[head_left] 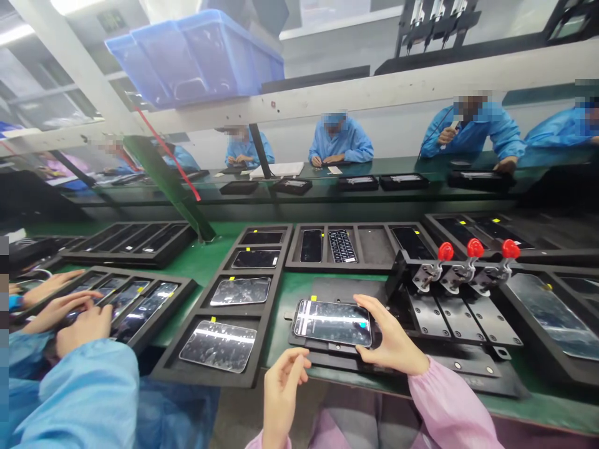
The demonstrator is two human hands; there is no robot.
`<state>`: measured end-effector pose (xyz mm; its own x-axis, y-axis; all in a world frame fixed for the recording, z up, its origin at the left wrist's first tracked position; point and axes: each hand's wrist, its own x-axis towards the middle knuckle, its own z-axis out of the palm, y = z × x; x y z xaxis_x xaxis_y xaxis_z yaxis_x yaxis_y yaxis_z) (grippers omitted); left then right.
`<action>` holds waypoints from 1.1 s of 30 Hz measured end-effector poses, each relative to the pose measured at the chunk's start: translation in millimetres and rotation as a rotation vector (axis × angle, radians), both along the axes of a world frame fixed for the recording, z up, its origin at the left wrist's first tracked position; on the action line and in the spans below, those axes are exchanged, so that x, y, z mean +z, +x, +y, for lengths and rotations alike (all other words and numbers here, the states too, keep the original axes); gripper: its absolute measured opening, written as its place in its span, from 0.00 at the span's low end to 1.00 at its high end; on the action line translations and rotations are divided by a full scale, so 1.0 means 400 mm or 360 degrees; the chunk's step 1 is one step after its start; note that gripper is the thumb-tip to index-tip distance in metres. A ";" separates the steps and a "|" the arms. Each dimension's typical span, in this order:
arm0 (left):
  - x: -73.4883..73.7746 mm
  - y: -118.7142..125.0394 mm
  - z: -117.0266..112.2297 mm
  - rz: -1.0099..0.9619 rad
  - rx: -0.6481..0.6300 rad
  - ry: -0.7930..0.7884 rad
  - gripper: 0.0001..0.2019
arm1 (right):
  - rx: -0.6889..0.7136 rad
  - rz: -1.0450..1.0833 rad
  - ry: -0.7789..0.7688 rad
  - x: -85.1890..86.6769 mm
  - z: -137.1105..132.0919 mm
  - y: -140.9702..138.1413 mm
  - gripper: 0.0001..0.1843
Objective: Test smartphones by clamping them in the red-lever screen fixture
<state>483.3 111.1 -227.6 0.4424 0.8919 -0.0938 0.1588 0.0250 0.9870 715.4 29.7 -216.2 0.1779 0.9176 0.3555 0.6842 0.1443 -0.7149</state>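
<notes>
A smartphone [332,322] with a lit, reflective screen and a yellow tab at its top left lies over a black fixture plate [322,347]. My right hand [386,337] grips its right end, thumb at the near edge and fingers at the far edge. Just below the phone's near left corner is my left hand [284,380], apart from it, with fingers curled in and thumb against them. Whether anything small is between those fingers is hidden. To the right stands a clamp fixture [449,312] with three red-knobbed toggle clamps [474,249].
A black tray [262,312] of phones is at left; another tray [292,249] lies behind, with more at right [533,355]. A co-worker's hands [87,321] work over a tray at far left. A blue bin [196,59] sits on the overhead shelf. Several people work opposite.
</notes>
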 end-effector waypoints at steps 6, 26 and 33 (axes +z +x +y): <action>-0.005 -0.020 0.033 -0.0029 0.0330 0.0117 0.13 | 0.0058 -0.0008 -0.0083 0.004 0.001 0.007 0.44; -0.054 0.009 0.129 -0.0136 0.0117 -0.0158 0.21 | -0.0394 0.0162 -0.0160 -0.029 -0.027 -0.036 0.40; -0.061 0.008 0.141 -0.0116 0.0228 -0.0279 0.29 | -0.0540 -0.0134 0.0218 -0.018 -0.157 -0.115 0.22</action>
